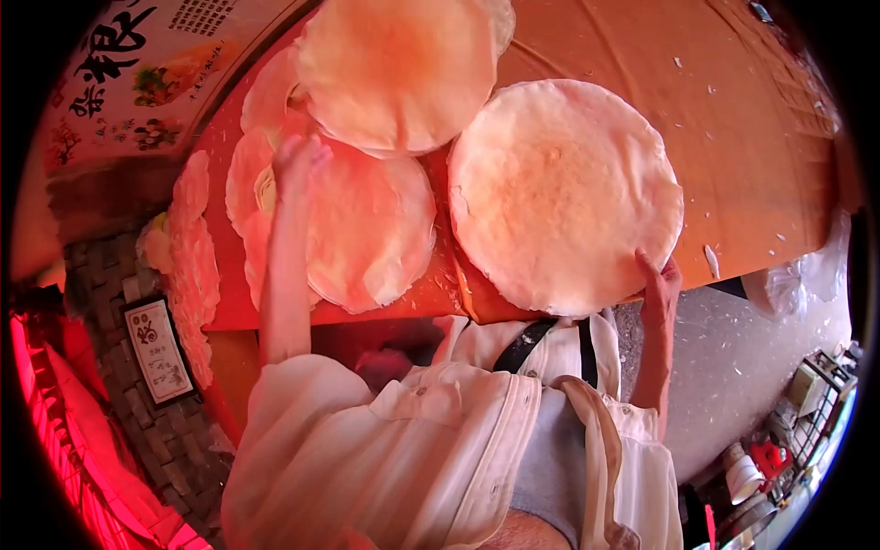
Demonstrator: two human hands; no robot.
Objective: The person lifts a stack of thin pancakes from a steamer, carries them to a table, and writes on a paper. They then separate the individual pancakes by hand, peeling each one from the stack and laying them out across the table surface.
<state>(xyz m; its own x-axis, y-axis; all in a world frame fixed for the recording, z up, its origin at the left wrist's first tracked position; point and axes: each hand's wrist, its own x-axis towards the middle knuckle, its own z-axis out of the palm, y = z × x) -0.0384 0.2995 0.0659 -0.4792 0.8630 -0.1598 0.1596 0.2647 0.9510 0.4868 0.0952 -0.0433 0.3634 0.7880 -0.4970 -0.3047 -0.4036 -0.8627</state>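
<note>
A large round flatbread (559, 197), thin and pale with a browned middle, lies on the orange-covered table near its front edge. My right hand (662, 280) grips its lower right rim, thumb on top and the other fingers partly hidden beneath. My left hand (301, 163) is over the left side, slightly blurred, with its fingers apart and no held thing visible. Close to it are a stack of flatbreads (371, 234) below and another round flatbread pile (399, 73) above. My left forearm hides part of the lower stack.
The orange tablecloth (733, 174) carries scattered crumbs. More thin sheets (192, 266) hang along the left edge. A printed banner (137, 73) stands at upper left, with a small framed sign (159, 353) below. Plastic bags (802, 275) and a wire rack (816, 403) are at right.
</note>
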